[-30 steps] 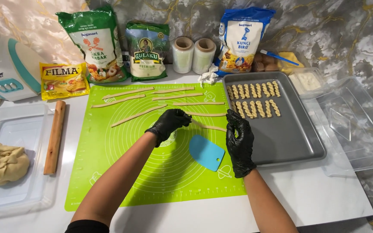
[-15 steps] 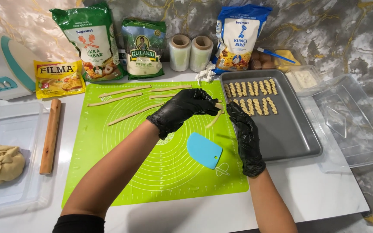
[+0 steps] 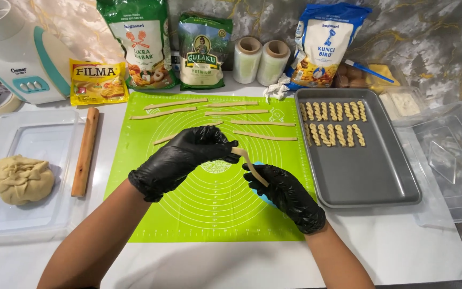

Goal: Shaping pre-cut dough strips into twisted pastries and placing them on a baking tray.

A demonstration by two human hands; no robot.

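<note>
We see a white table (image 3: 402, 251) carrying a green mat (image 3: 188, 214), grey tray (image 3: 370, 182), clear tub (image 3: 38, 139), rolling pin (image 3: 85, 151), three bags, two film rolls (image 3: 261, 60) and a mixer (image 3: 17, 53).

Both gloved hands hung over the middle of the green mat (image 3: 188, 214), the left hand (image 3: 180, 160) and right hand (image 3: 287, 195) pinching a dough strip (image 3: 249, 163) between them. Below them the mat lay bare, open to a pass from the near edge. Farther back, loose dough strips (image 3: 209, 113) crossed the mat in rows and barred that way. The baking tray (image 3: 370, 182) stood just right of the mat, its near half bare, twisted pieces (image 3: 332, 126) filling the far end. To the left, the rolling pin (image 3: 85, 151) and a clear tub with the dough lump (image 3: 23, 179) closed that side. Bags and film rolls (image 3: 260, 60) lined the back wall.
</note>
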